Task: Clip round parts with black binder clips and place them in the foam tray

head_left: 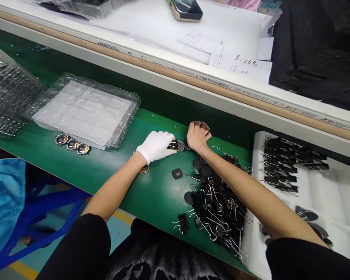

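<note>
My left hand point(156, 147), in a white glove, closes around the left side of a small clipped piece over the green bench. A round grey face point(180, 146) shows in its middle, with a black binder clip point(172, 145) on the left. Another black clip point(187, 146) sits against my bare right hand point(197, 137), whose fingers are curled; their grip is partly hidden. Under my left wrist lies a round amber-lensed piece point(144, 168), partly covered. A black square pad point(177, 174) rests just below the hands.
Loose binder clips point(218, 206) are heaped under my right forearm. A white tray point(252, 229) with rows of clips stands at right. Left are three amber-lensed pieces point(72, 144), a clear plastic tray point(116, 140) and stacked trays point(8, 97). A raised ledge point(163, 66) runs behind.
</note>
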The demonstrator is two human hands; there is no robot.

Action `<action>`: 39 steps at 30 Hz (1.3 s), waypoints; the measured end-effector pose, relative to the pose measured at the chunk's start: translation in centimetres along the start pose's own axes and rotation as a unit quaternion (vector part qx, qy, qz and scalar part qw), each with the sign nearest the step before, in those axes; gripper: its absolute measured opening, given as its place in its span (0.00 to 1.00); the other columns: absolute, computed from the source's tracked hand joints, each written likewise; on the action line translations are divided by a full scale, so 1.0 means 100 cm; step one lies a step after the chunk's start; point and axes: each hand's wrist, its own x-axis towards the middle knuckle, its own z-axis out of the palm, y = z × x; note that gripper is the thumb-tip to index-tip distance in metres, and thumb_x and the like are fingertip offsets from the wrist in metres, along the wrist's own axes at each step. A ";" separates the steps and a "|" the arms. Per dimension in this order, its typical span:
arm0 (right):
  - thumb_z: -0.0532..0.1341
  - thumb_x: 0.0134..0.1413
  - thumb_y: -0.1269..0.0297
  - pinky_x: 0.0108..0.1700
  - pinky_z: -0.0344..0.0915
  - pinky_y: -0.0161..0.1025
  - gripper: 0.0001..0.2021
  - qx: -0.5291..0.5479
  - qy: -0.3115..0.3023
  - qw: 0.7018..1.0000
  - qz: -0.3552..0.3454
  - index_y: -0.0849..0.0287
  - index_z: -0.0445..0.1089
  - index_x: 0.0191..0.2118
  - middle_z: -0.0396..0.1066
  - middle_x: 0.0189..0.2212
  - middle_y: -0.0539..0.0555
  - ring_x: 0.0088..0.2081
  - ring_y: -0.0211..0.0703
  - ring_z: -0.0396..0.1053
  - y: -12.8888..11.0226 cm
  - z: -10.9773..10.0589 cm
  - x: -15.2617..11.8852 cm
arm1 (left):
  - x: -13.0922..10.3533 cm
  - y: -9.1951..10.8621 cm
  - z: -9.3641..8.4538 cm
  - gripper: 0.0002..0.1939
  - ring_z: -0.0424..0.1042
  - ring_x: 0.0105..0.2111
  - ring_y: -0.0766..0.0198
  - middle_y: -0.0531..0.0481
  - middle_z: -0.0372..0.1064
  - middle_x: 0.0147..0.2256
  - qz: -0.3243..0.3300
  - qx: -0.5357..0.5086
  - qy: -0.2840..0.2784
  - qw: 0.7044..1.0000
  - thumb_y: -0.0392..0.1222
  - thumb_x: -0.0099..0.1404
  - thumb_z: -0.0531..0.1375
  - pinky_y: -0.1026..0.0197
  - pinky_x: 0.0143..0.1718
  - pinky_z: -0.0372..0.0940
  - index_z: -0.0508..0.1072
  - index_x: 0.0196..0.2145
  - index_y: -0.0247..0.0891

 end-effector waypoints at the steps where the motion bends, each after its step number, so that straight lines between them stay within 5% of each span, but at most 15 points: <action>1: 0.37 0.71 0.51 0.67 0.43 0.65 0.24 0.001 0.001 1.000 0.001 0.52 0.62 0.58 0.56 0.65 0.63 0.70 0.59 0.46 0.000 0.000 0.000 | 0.001 0.002 0.001 0.24 0.74 0.44 0.48 0.42 0.74 0.42 -0.002 -0.001 0.000 1.000 0.62 0.70 0.59 0.53 0.40 0.58 0.71 0.50 0.37; 11: 0.41 0.72 0.49 0.69 0.42 0.67 0.23 0.071 -0.002 0.997 -0.002 0.54 0.65 0.57 0.57 0.65 0.64 0.70 0.63 0.46 -0.008 -0.011 -0.003 | 0.001 0.006 0.002 0.23 0.76 0.45 0.47 0.40 0.77 0.43 -0.002 0.002 0.025 1.000 0.59 0.70 0.60 0.53 0.42 0.61 0.73 0.51 0.38; 14: 0.43 0.72 0.46 0.65 0.57 0.57 0.24 0.180 -0.101 0.974 -0.090 0.53 0.69 0.54 0.67 0.57 0.61 0.62 0.55 0.63 -0.005 -0.039 -0.007 | -0.003 0.003 -0.006 0.20 0.77 0.43 0.51 0.44 0.79 0.43 -0.024 -0.100 0.033 0.994 0.59 0.69 0.60 0.56 0.40 0.62 0.76 0.48 0.41; 18: 0.68 0.57 0.50 0.51 0.70 0.43 0.22 0.226 -0.288 0.886 -0.284 0.57 0.73 0.53 0.76 0.48 0.57 0.47 0.46 0.73 0.011 -0.083 -0.029 | -0.007 0.007 -0.018 0.29 0.74 0.28 0.59 0.49 0.75 0.26 -0.098 -0.342 0.026 0.934 0.62 0.74 0.49 0.60 0.33 0.62 0.74 0.27 0.40; 21: 0.72 0.50 0.61 0.43 0.69 0.39 0.19 0.196 -0.246 0.906 -0.282 0.60 0.77 0.48 0.78 0.40 0.54 0.39 0.43 0.73 0.025 -0.102 -0.057 | -0.006 0.026 -0.024 0.36 0.67 0.18 0.63 0.50 0.65 0.15 -0.163 -0.455 0.029 0.875 0.67 0.74 0.44 0.61 0.27 0.62 0.66 0.18 0.40; 25: 0.69 0.56 0.60 0.36 0.65 0.38 0.14 0.198 -0.189 0.935 -0.225 0.61 0.79 0.45 0.76 0.30 0.51 0.30 0.40 0.70 0.051 -0.130 -0.095 | -0.010 0.062 -0.031 0.40 0.67 0.17 0.64 0.51 0.69 0.18 -0.137 -0.498 0.047 0.855 0.67 0.75 0.35 0.61 0.25 0.63 0.76 0.32 0.37; 29: 0.65 0.59 0.57 0.49 0.69 0.46 0.15 0.236 -0.103 0.940 -0.222 0.57 0.78 0.49 0.80 0.44 0.56 0.44 0.47 0.76 0.120 -0.191 -0.120 | -0.040 0.085 -0.033 0.31 0.69 0.22 0.65 0.52 0.73 0.26 -0.048 -0.436 0.115 0.891 0.59 0.78 0.41 0.60 0.30 0.65 0.77 0.46 0.37; 32: 0.66 0.58 0.50 0.56 0.68 0.53 0.19 0.183 0.011 0.966 -0.184 0.55 0.79 0.50 0.78 0.49 0.58 0.51 0.53 0.74 0.208 -0.244 -0.119 | -0.077 0.096 -0.018 0.24 0.71 0.24 0.64 0.54 0.72 0.25 0.027 -0.358 0.081 0.930 0.51 0.79 0.44 0.60 0.30 0.65 0.78 0.46 0.41; 34: 0.66 0.56 0.44 0.56 0.68 0.56 0.23 0.122 0.100 0.979 -0.126 0.55 0.80 0.49 0.76 0.50 0.62 0.53 0.58 0.72 0.271 -0.270 -0.108 | -0.102 0.105 0.001 0.21 0.71 0.23 0.64 0.56 0.69 0.22 0.058 -0.325 0.106 0.938 0.48 0.78 0.46 0.60 0.30 0.65 0.79 0.44 0.41; 36: 0.66 0.54 0.41 0.57 0.65 0.60 0.26 0.058 0.174 0.981 -0.061 0.58 0.80 0.48 0.75 0.48 0.65 0.56 0.64 0.67 0.324 -0.283 -0.091 | -0.120 0.115 0.022 0.21 0.71 0.22 0.64 0.56 0.68 0.20 0.063 -0.328 0.146 0.931 0.45 0.77 0.47 0.60 0.29 0.67 0.79 0.42 0.41; 39: 0.64 0.56 0.38 0.57 0.65 0.62 0.29 0.003 0.186 0.982 -0.004 0.60 0.80 0.49 0.75 0.43 0.65 0.52 0.64 0.68 0.372 -0.285 -0.063 | -0.131 0.128 0.046 0.21 0.69 0.19 0.65 0.57 0.65 0.18 0.026 -0.353 0.203 0.913 0.42 0.77 0.47 0.62 0.27 0.67 0.79 0.39 0.40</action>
